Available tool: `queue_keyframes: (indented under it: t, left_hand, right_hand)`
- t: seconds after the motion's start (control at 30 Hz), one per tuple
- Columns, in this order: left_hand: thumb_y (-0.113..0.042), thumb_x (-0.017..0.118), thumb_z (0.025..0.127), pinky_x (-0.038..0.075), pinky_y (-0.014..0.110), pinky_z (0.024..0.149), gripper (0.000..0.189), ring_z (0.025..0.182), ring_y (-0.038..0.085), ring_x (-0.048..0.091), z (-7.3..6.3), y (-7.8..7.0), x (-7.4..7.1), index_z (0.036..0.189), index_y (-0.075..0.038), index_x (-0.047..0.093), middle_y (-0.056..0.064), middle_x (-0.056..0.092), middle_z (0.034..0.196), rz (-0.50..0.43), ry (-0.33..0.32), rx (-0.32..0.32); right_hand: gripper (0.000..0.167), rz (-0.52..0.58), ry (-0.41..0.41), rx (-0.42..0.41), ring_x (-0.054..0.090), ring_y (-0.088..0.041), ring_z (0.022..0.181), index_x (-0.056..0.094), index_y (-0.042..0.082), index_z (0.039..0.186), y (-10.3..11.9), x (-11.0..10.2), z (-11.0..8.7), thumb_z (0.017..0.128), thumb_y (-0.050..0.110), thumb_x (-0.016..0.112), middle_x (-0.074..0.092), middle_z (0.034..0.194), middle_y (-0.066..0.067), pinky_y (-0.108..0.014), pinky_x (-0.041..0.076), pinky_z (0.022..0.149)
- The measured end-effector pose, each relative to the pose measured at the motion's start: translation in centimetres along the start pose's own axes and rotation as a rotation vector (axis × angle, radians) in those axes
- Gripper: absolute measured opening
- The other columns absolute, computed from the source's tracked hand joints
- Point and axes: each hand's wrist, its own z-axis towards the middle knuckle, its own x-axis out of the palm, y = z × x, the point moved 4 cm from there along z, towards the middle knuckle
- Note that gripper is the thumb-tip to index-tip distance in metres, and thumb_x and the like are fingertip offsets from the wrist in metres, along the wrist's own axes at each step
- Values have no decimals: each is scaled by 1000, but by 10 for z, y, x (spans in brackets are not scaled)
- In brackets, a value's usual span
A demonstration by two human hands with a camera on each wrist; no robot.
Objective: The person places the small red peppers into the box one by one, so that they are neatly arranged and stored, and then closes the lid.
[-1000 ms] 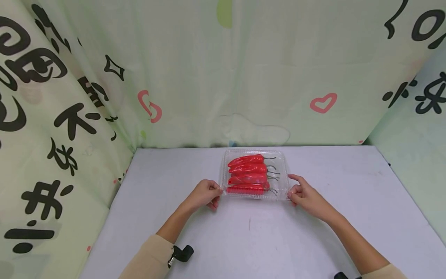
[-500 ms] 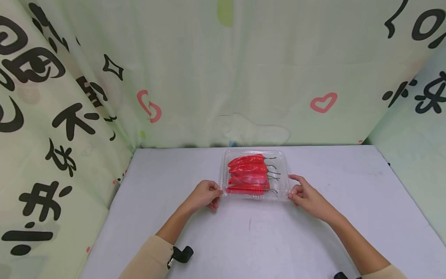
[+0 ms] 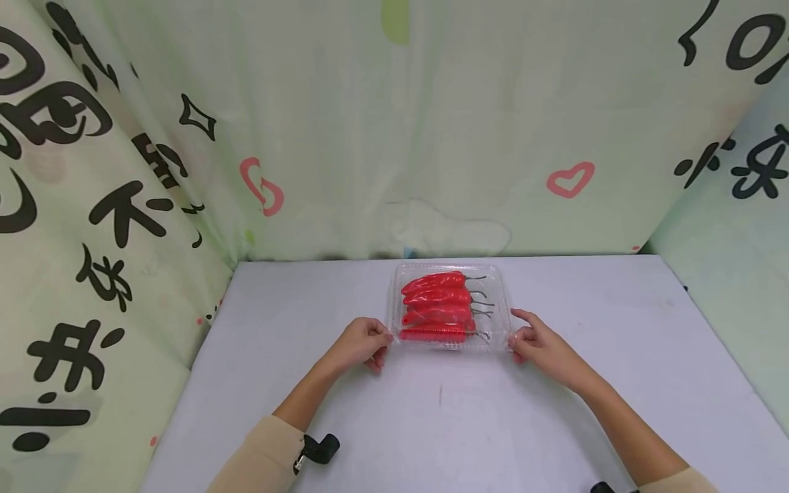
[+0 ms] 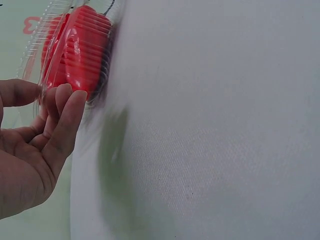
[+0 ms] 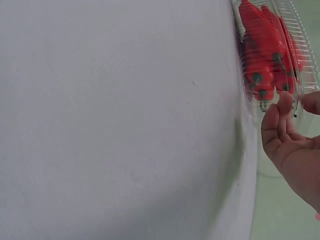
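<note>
A clear plastic clamshell box [image 3: 498, 325] lies near the back edge of the table, holding several long red peppers [image 3: 437, 296] with thin dark stems pointing right. At its front left corner, my left hand [image 3: 361, 344] pinches the rim between thumb and fingers. The left wrist view shows the thumb and fingertips meeting at the box's ribbed edge [image 4: 35, 45]. My right hand [image 3: 544, 348] pinches the rim near the front right corner, its index finger stretched along the side. In the right wrist view, the peppers' green stem ends [image 5: 257, 77] face this hand.
The box stands on a white-covered table [image 3: 444, 424]. A pale green curtain [image 3: 345, 137] with dark lettering and hearts hangs behind and on both sides. Black cameras [image 3: 322, 448] are strapped to the wrists, over beige sleeves.
Both hands and the box hold the same positions. Only the head view has shifted very slightly.
</note>
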Motion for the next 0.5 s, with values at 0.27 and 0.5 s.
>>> queue_keyframes:
  t: [0.27,0.5]
  left_hand:
    - [-14,62,101,65,37,60,23,55,22,64,0,1,1,100,8,63,23,64,77,-15,1,5]
    - [-15,61,102,64,35,59,25,57,25,65,-2,1,1,101,10,63,25,65,81,-1,13,8]
  right_hand:
    - [64,6,-11,-8,61,-8,76,24,-11,155,0,-1,1,105,10,57,65,93,-10,-20,55,73]
    - [64,12,-9,-23,63,-9,76,26,-10,155,0,-1,-1,104,9,59,64,94,-11,-20,56,73]
